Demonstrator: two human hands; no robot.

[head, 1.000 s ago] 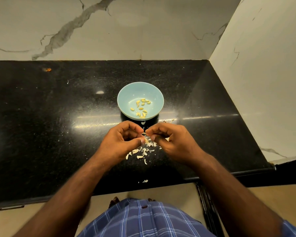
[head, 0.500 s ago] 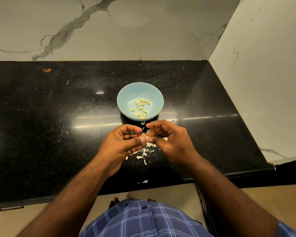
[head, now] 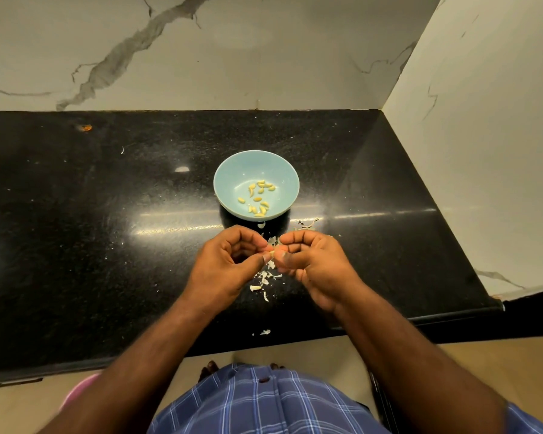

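1. Both hands have kept their station above the front part of the counter [head: 107,230] since a second ago. They have only rolled slightly, so the curled fingers now face upward.
2. Left hand [head: 229,264] and right hand [head: 317,264] are together, fingertips meeting. Between them they pinch one small pale clove [head: 272,253]. It is mostly hidden by thumbs and fingertips, and its long axis cannot be told.
3. Loose skins [head: 264,280] lie on the counter directly beneath the hands, and a few more lie just short of the bowl.
4. The blue bowl [head: 242,170] stands straight ahead of the hands, near them but not touching. It holds the peeled cloves [head: 257,198], which are scattered over its bottom.
5. Judgement: peeling of this clove is in hand. The coming move is a short forward carry to the bowl.
6. The bowl's near rim sits a shade left of the pinch, so the left hand is marginally nearer, though either hand could make the drop.
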